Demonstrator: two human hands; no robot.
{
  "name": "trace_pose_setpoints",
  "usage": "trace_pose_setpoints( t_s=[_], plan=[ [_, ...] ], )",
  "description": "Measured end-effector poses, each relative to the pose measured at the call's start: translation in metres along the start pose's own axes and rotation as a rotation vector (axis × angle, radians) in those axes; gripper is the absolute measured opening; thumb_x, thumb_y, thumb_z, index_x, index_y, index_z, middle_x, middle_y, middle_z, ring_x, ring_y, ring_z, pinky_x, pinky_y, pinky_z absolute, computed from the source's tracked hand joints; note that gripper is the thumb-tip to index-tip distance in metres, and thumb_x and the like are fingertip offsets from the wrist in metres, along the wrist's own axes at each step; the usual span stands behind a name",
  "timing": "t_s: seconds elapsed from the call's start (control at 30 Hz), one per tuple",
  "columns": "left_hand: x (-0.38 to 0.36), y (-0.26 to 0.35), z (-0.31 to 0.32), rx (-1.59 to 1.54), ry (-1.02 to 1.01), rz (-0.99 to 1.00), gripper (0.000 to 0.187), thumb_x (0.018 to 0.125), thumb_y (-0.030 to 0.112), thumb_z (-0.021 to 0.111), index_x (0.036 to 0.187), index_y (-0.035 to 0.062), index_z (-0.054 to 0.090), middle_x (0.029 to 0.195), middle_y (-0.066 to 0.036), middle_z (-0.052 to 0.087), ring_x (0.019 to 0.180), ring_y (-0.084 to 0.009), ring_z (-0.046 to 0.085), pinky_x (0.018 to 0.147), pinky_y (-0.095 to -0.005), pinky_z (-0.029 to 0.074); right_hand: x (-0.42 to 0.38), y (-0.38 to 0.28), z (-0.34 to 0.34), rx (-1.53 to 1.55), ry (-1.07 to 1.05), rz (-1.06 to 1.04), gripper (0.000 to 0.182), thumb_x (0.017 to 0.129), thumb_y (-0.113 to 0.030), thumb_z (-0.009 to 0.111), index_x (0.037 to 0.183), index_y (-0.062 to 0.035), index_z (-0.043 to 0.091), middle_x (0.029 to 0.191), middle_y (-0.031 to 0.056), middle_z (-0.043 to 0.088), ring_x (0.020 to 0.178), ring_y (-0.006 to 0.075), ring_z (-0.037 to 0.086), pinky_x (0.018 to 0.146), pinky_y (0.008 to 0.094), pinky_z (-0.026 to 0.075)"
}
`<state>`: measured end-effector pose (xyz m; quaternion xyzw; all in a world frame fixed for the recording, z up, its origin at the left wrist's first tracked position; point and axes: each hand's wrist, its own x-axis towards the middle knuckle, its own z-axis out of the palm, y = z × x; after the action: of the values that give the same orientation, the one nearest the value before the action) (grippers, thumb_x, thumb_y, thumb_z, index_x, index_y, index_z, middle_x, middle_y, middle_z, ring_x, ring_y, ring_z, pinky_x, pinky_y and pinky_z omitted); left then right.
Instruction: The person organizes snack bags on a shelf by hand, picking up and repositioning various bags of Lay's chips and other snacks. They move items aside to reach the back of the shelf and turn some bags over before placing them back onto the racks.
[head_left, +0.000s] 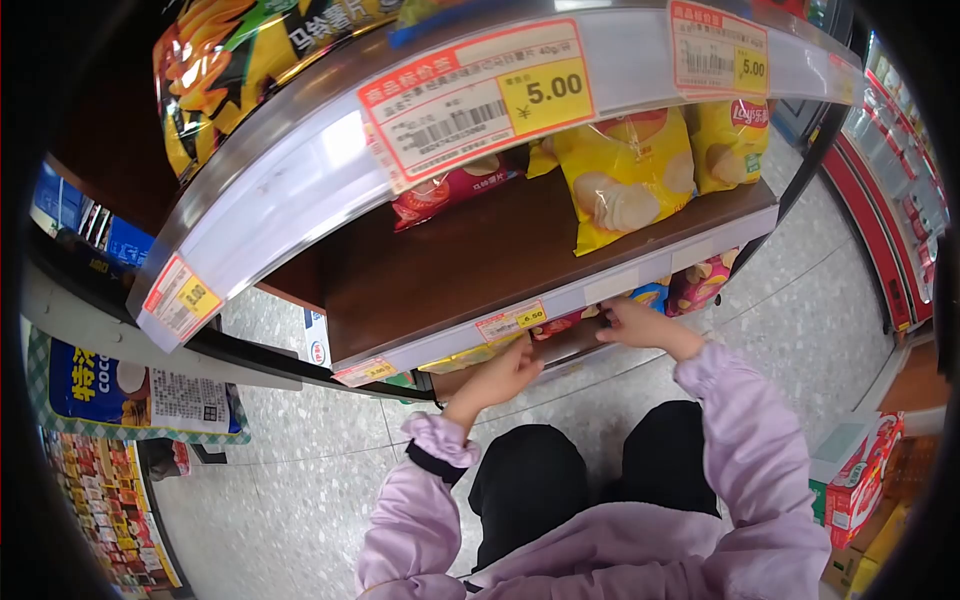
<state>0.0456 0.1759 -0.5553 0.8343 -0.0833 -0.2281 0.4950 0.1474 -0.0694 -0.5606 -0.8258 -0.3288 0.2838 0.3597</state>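
Note:
My left hand [500,374] reaches up to the edge of the low shelf, by a yellow bag [470,356] and a red bag [566,324]. Its fingers are slightly bent and apart from the thumb; I see nothing held in it. Right of the red bag, my right hand [640,328] is at the same shelf opening, index finger and thumb apart, with nothing visible between them. A blue bag [652,295] and a pink bag [703,282] stand just beyond it. The shelf lip above hides most of these bags.
Yellow chip bags [630,180] and a red chip bag [455,192] rest on the brown middle shelf [450,265]. The upper shelf's edge carries large price tags [480,100]. A red-fronted cooler [865,215] stands right, cartons [855,470] lower right, and a blue hanging packet [135,390] left.

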Motion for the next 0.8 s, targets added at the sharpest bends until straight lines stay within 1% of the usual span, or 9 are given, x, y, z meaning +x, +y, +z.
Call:
trace_pose_setpoints(
  t_s=[0.03,0.07,0.13,0.2,0.27,0.33,0.5,0.57,0.8],
  plan=[
    [0.011,-0.006,0.007,0.028,0.189,-0.037,0.039,0.083,0.02,0.053,0.113,-0.0027,0.043,0.098,-0.014,0.057,0.09,-0.0192,0.056,0.076,-0.0285,0.044,0.012,0.007,0.007,-0.036,0.125,0.02,0.048,0.072,-0.022,0.064,0.111,-0.0002,0.047,0.103,0.0189,0.054,0.099,0.0288,0.052,0.082,0.0345,0.042],
    [0.021,-0.013,0.013,0.032,0.188,-0.04,0.039,0.083,0.02,0.053,0.113,-0.0027,0.043,0.098,-0.014,0.057,0.09,-0.0192,0.056,0.076,-0.0285,0.044,0.022,0.013,0.014,-0.071,0.251,0.039,0.044,0.073,-0.021,0.064,0.11,-0.002,0.049,0.102,0.0163,0.055,0.1,0.0274,0.052,0.081,0.0347,0.042],
    [0.037,-0.026,0.02,-0.156,0.316,0.044,0.034,0.082,0.019,0.053,0.105,-0.004,0.047,0.096,-0.016,0.057,0.091,-0.0197,0.056,0.075,-0.0294,0.044,0.046,0.034,0.032,-0.09,0.282,0.018,0.043,0.073,-0.022,0.063,0.109,-0.0023,0.05,0.105,0.0159,0.054,0.101,0.0294,0.05,0.083,0.0354,0.041],
    [0.047,-0.039,0.023,-0.18,0.321,0.029,0.036,0.083,0.017,0.053,0.111,-0.0044,0.044,0.101,-0.014,0.055,0.09,-0.0184,0.055,0.076,-0.0282,0.045,0.057,0.043,0.042,-0.11,0.311,0.0,0.042,0.073,-0.023,0.063,0.108,-0.0027,0.051,0.108,0.0155,0.053,0.103,0.0314,0.049,0.086,0.0361,0.039],
    [0.054,-0.049,0.027,-0.204,0.325,0.013,0.039,0.084,0.014,0.052,0.116,-0.0048,0.04,0.106,-0.012,0.052,0.089,-0.017,0.054,0.077,-0.027,0.045,0.061,0.043,0.047,-0.14,0.482,-0.151,0.045,0.073,-0.027,0.062,0.11,-0.0028,0.051,0.108,0.0191,0.052,0.104,0.0355,0.046,0.09,0.0398,0.035],
    [0.059,-0.049,0.026,-0.216,0.358,-0.105,0.037,0.083,0.012,0.053,0.114,-0.0046,0.043,0.105,-0.011,0.052,0.086,-0.0158,0.055,0.075,-0.0269,0.047,0.06,0.04,0.046,-0.164,0.511,-0.173,0.043,0.074,-0.026,0.061,0.109,-0.0027,0.052,0.108,0.019,0.052,0.104,0.0355,0.046,0.09,0.04,0.035],
    [0.063,-0.046,0.031,-0.277,0.414,-0.109,0.033,0.082,0.012,0.054,0.111,-0.0034,0.046,0.101,-0.01,0.054,0.085,-0.0151,0.055,0.072,-0.0262,0.048,0.053,0.033,0.045,-0.3,0.578,-0.206,0.035,0.075,-0.022,0.059,0.103,-0.0024,0.054,0.104,0.0186,0.054,0.101,0.036,0.047,0.087,0.0417,0.036],
    [0.062,-0.046,0.031,-0.322,0.434,-0.095,0.033,0.082,0.012,0.054,0.11,-0.003,0.047,0.1,-0.01,0.054,0.083,-0.015,0.056,0.071,-0.0261,0.048,0.052,0.035,0.044,-0.344,0.537,-0.139,0.031,0.072,-0.017,0.059,0.099,-0.0021,0.056,0.099,0.0182,0.055,0.096,0.0366,0.049,0.084,0.0432,0.037],
    [0.054,-0.033,0.021,-0.266,0.362,-0.15,0.033,0.082,0.011,0.054,0.111,-0.0022,0.047,0.101,-0.009,0.053,0.083,-0.0144,0.056,0.07,-0.0232,0.046,0.06,0.047,0.04,-0.508,0.581,-0.209,0.029,0.068,-0.011,0.059,0.096,-0.0042,0.057,0.095,0.0177,0.056,0.093,0.0364,0.051,0.082,0.0436,0.038]
  ],
)
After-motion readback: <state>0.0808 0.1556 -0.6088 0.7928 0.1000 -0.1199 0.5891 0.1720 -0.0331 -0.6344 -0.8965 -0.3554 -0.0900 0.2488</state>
